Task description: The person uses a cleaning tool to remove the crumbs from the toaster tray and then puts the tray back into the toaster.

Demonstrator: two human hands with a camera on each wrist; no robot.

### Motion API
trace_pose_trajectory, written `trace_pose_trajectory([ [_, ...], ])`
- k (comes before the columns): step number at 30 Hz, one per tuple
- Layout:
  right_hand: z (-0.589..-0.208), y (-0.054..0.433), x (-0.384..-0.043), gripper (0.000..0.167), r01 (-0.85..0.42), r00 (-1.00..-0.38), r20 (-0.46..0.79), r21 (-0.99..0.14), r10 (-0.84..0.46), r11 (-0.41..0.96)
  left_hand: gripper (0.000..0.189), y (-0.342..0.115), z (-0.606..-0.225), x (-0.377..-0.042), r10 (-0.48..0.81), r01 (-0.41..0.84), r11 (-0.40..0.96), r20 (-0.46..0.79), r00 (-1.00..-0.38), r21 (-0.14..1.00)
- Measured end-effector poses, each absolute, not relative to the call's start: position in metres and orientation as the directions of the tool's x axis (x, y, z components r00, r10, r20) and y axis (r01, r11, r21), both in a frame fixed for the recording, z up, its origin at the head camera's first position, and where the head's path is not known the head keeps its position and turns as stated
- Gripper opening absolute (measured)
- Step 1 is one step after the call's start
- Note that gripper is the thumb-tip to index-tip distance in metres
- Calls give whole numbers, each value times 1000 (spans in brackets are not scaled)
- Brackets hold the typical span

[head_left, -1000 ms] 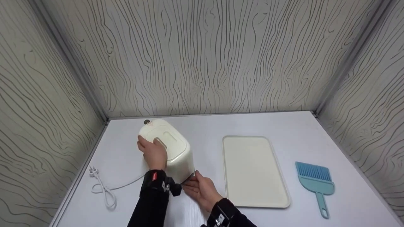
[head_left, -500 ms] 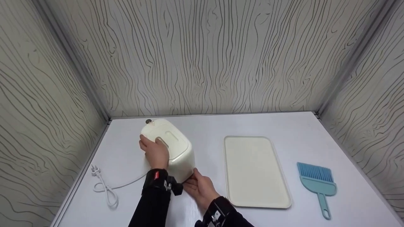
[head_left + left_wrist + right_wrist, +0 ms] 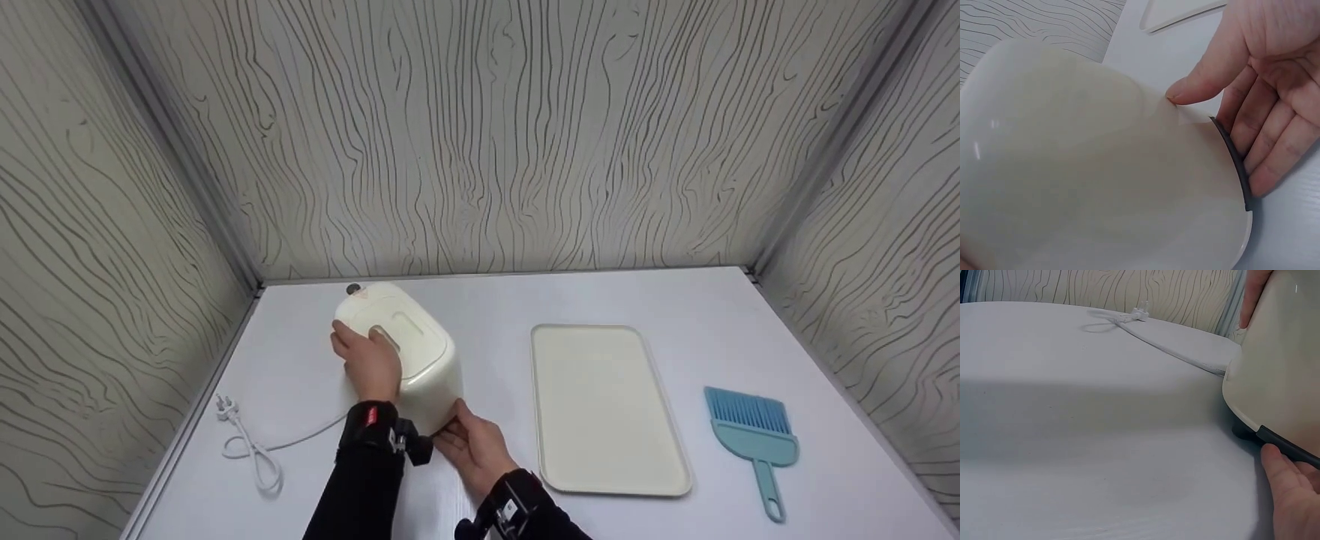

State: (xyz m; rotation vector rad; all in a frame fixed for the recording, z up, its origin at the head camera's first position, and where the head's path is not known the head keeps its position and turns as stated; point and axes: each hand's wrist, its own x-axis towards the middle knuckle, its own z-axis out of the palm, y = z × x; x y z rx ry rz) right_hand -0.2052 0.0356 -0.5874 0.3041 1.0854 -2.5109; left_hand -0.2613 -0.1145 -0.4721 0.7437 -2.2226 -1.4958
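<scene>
A cream toaster (image 3: 424, 356) with two slots in its top stands at an angle on the left half of the white table. My left hand (image 3: 373, 367) grips its top and near left side, thumb at a slot. At the toaster's near lower end is my right hand (image 3: 480, 451). The right thumb (image 3: 1193, 87) presses the end wall, while the other fingers (image 3: 1266, 135) curl at a dark strip (image 3: 1234, 157) along the bottom edge. A black foot (image 3: 1243, 430) shows beneath the toaster in the right wrist view. Part of the toaster's left side is hidden by my left hand.
A white cord (image 3: 307, 437) runs left from the toaster to a bundled plug (image 3: 226, 409). Right of the toaster lies a cream rectangular tray (image 3: 607, 409). Farther right is a blue hand brush (image 3: 754, 435). Wood-patterned walls (image 3: 480, 150) enclose the table at the back and sides.
My right hand has shifted slightly up and left, its thumb moving farther onto the toaster's end wall. My left hand keeps its hold, and the toaster stays in place.
</scene>
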Motion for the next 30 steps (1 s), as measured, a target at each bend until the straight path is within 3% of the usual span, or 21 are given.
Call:
trace_pose_trajectory([
  [11, -591, 31, -206, 72, 435, -899, -344, -636, -271, -637, 68, -118, -474, -263, -598, -217, 324, 22, -801, 921],
  [30, -596, 34, -205, 65, 433, -901, -350, -724, -255, -538, 67, -115, -474, -264, -611, -227, 361, 46, -791, 905],
])
